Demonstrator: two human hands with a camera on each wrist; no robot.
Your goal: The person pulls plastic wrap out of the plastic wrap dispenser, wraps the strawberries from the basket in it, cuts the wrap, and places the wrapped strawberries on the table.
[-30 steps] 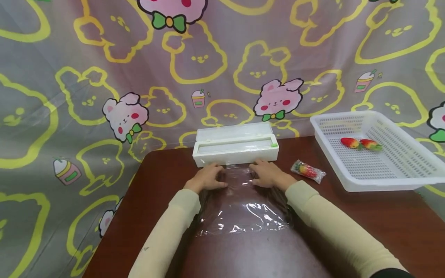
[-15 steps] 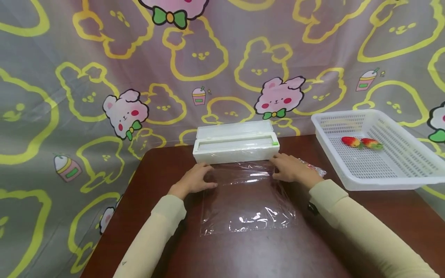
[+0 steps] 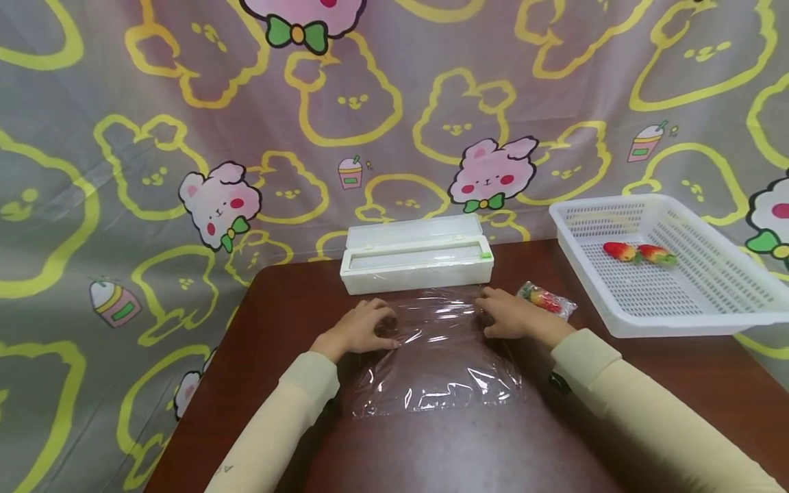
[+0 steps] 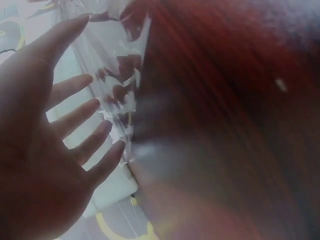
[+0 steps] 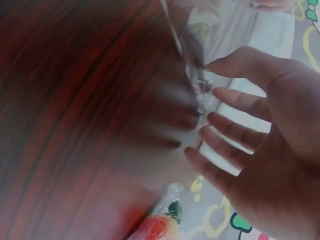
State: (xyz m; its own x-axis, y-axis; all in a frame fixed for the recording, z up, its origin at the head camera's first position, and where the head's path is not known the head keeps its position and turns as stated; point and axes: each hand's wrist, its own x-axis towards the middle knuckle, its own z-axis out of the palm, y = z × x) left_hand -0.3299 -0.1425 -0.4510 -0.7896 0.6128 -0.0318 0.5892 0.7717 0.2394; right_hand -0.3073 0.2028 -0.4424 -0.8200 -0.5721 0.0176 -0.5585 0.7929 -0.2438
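"What differs from a second ago?"
"Your right hand (image 3: 513,314) sits farther from your left hand (image 3: 362,327), and the clear film (image 3: 439,352) spreads wider between them."
"And from half a second ago?"
"Your right hand is back from the white box (image 3: 419,277), showing more of the wrapped strawberry (image 3: 548,301). The film seems more creased, though glare blurs it."

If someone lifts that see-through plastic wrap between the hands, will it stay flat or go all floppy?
The plastic wrap will probably flop: it wrinkles between the left hand and right hand. It's likely very light, since it looks thin enough to see the brown table through it. Its bunched creases suggest it may cling to itself.
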